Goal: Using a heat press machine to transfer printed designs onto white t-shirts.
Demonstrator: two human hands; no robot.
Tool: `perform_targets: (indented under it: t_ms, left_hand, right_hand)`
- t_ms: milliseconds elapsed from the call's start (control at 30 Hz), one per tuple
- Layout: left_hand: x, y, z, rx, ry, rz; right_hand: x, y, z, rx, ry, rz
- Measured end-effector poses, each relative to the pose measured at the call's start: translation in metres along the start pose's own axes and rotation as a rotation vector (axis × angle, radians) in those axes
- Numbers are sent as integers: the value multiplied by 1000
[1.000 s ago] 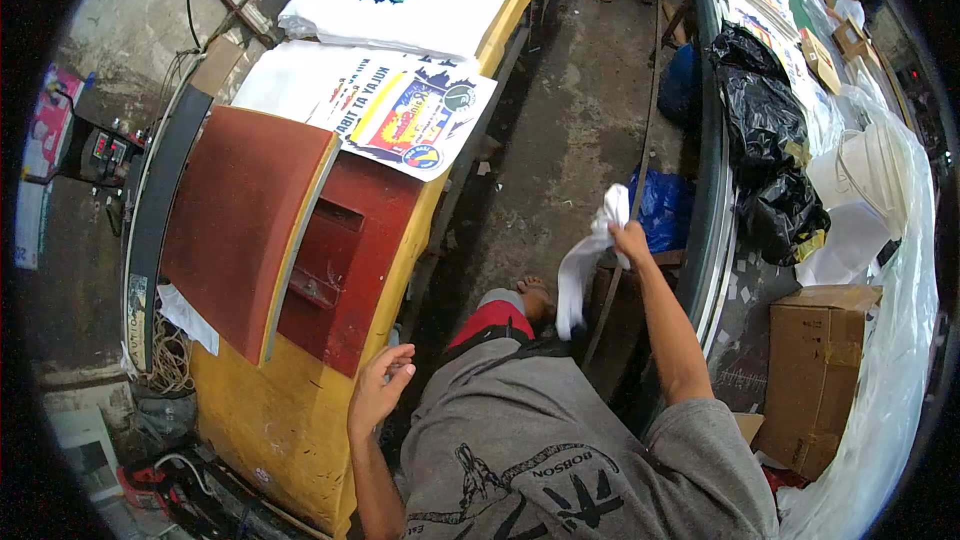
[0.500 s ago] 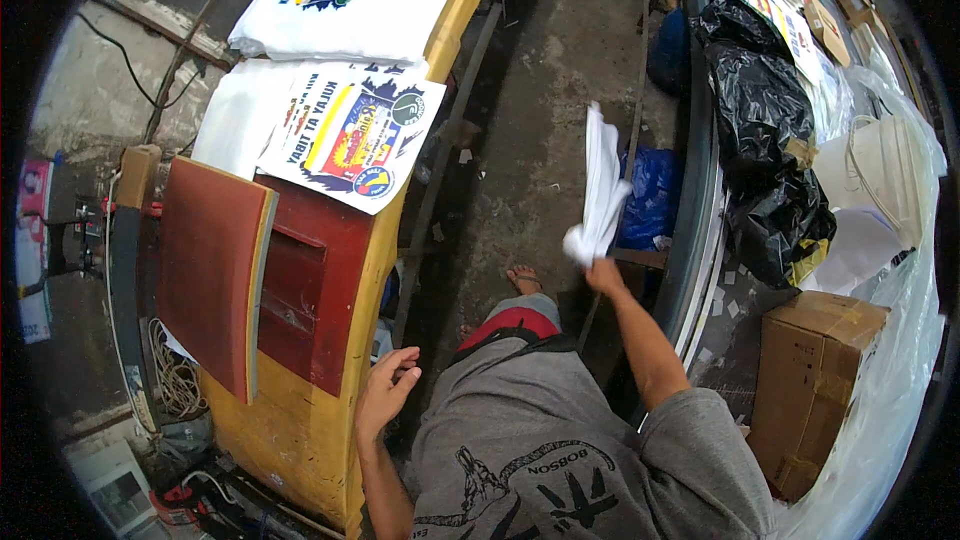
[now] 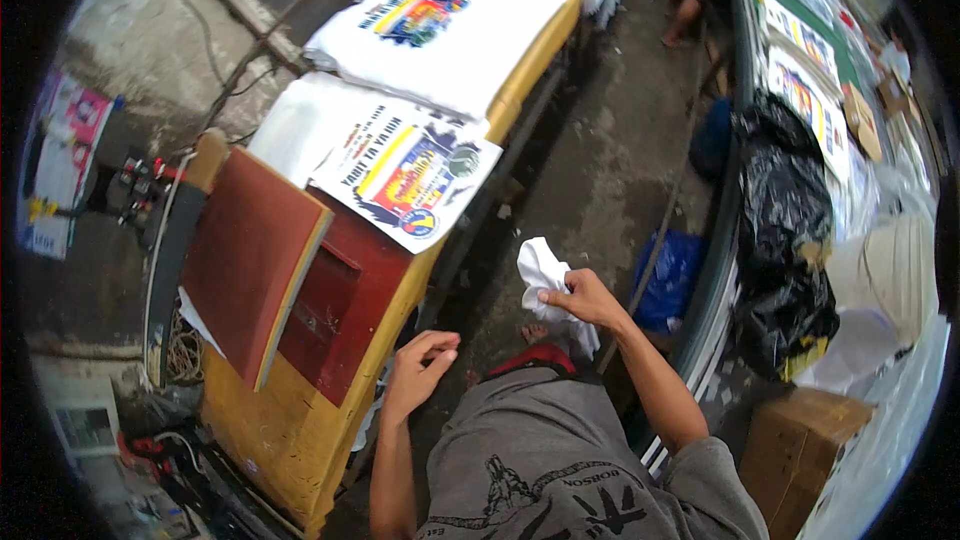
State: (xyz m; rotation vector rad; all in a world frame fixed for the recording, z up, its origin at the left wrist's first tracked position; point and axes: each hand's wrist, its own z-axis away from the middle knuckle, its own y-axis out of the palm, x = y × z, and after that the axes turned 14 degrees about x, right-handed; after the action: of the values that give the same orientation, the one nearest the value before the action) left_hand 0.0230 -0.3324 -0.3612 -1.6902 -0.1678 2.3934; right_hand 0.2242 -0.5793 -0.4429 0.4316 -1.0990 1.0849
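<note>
My right hand (image 3: 592,300) is closed around a bunched white cloth (image 3: 541,270) in front of my body, above the floor. One crumpled end sticks up past my thumb, and the rest hangs below my fingers. My left hand (image 3: 424,368) is beside the yellow table edge, empty, its fingers loosely bent and the thumb a little apart. Nearest to it on the left is a yellow table (image 3: 285,445) bearing a dark red panel (image 3: 365,290). A thick reddish-brown padded board (image 3: 250,265) leans over that panel.
Farther along the table lie a printed sheet (image 3: 412,180) and a white printed shirt (image 3: 440,30). On the right bench are a black plastic bag (image 3: 785,210), a white bucket (image 3: 880,275) and a cardboard box (image 3: 800,450). A blue bag (image 3: 668,280) sits beneath it. Another person's leg (image 3: 686,18) shows far down the aisle.
My right hand has drawn the white cloth in from the right toward my middle, and the cloth is now more bunched. My left hand has moved slightly right. My view has turned.
</note>
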Motion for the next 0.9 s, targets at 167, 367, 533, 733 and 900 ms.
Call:
perform_targets:
  t_ms: [167,367,533,733,900]
  left_hand:
    - [-26,15,-47,-133,263,480]
    - [-45,6,-50,-299,308,615]
    - [-65,-12,-17,-344,257,238]
    - [-77,-22,8,-574,285,311]
    - [-75,-33,38,-728,183,89]
  right_hand:
    - [98,12,7,184,-273,-47]
    - [145,1,4,408,-365,117]
    - [164,2,-14,264,-748,172]
    - [191,12,-28,327,-539,89]
    - [215,21,-34,378,-730,-47]
